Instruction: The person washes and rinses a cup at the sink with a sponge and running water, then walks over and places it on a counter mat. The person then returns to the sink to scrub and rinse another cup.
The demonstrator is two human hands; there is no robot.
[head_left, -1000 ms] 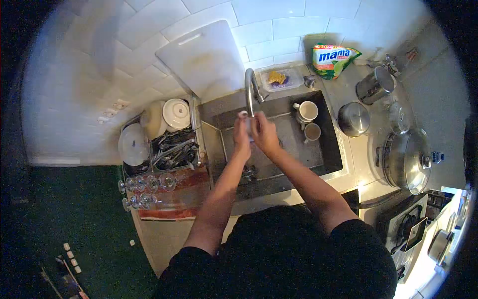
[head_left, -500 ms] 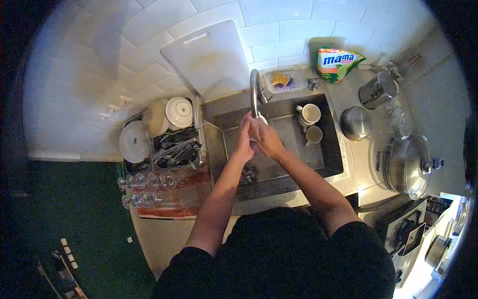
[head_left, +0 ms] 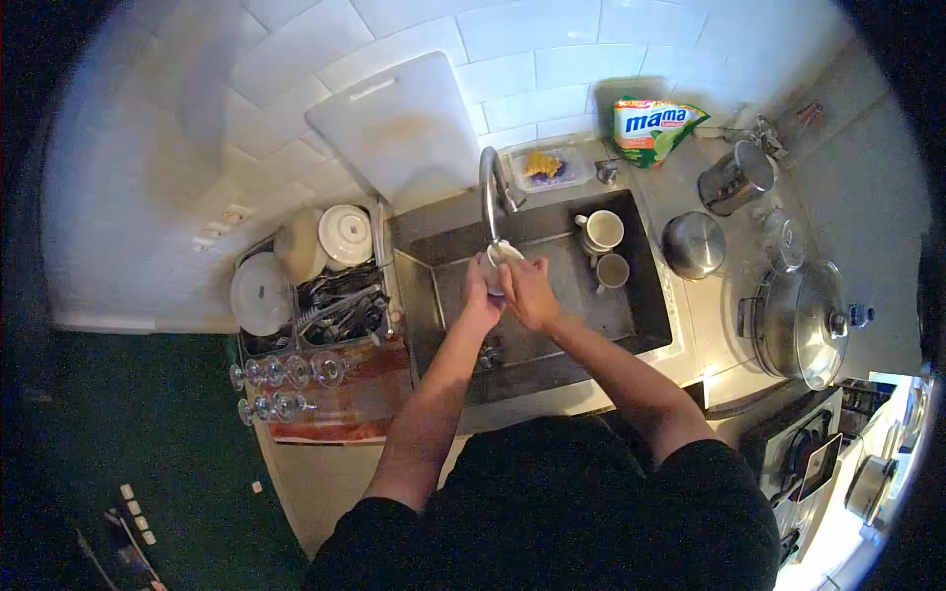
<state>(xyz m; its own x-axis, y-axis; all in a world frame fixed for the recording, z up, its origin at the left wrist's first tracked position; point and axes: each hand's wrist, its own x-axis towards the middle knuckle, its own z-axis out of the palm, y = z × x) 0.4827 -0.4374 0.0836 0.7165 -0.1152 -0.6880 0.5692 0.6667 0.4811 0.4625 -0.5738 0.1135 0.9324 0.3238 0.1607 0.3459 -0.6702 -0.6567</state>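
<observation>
Under the curved faucet (head_left: 490, 192), a white cup (head_left: 505, 258) is held between both hands over the sink (head_left: 581, 340). My left hand (head_left: 481, 293) grips the cup's left side, its fingers partly hidden. My right hand (head_left: 529, 292) is closed on the right side, with fingers at the rim. The cup's opening faces up toward the faucet. To the right in the sink stand a white mug (head_left: 603, 229), apparently on top of another, and a greyish mug (head_left: 612, 271).
A dish rack (head_left: 384, 231) holds plates, a bowl and cutlery at left, with stemmed glasses (head_left: 328, 368) below it. Behind the sink are a sponge tray (head_left: 581, 169) and a detergent pouch (head_left: 652, 132). Steel pots, including a lidded one (head_left: 808, 325), stand at right.
The cup has turned so that its opening now shows, and my hands sit slightly lower beneath the faucet. The camera view has shifted a little.
</observation>
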